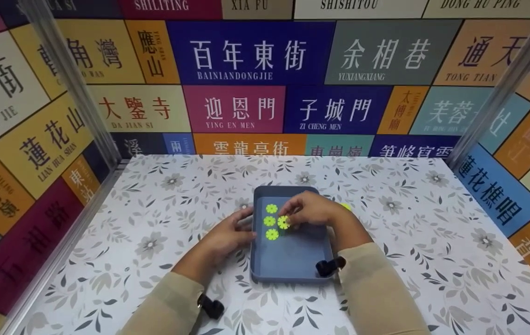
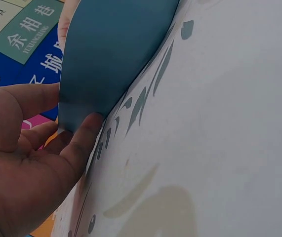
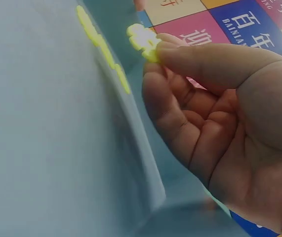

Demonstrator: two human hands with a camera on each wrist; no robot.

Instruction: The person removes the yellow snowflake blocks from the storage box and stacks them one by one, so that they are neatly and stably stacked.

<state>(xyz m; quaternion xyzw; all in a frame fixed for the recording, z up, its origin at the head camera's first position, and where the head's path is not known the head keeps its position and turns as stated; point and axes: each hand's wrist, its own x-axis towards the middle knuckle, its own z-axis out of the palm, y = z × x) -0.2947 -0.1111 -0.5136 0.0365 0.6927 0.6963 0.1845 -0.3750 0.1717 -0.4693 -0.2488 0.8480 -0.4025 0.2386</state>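
A blue-grey rectangular tray (image 1: 292,270) lies on the table, with three yellow-green flower-shaped pieces (image 1: 271,234) in a column near its left side. Just right of that column, the right hand (image 1: 311,209) pinches another flower piece (image 1: 283,222) between thumb and index finger; in the right wrist view this piece (image 3: 143,40) is held clear of the tray floor (image 3: 57,148). The left hand (image 1: 227,235) touches the tray's left wall. Seen from the left wrist, the fingers of the left hand (image 2: 37,148) rest against the outside of the tray wall (image 2: 111,54), thumb near its upper edge.
Another yellow-green piece (image 1: 346,206) shows on the table beyond the right wrist, partly hidden. The table (image 1: 176,200) has a floral cover, and walls of coloured sign panels (image 1: 251,51) stand behind and at both sides. Black wrist cameras (image 1: 211,307) sit at both cuffs.
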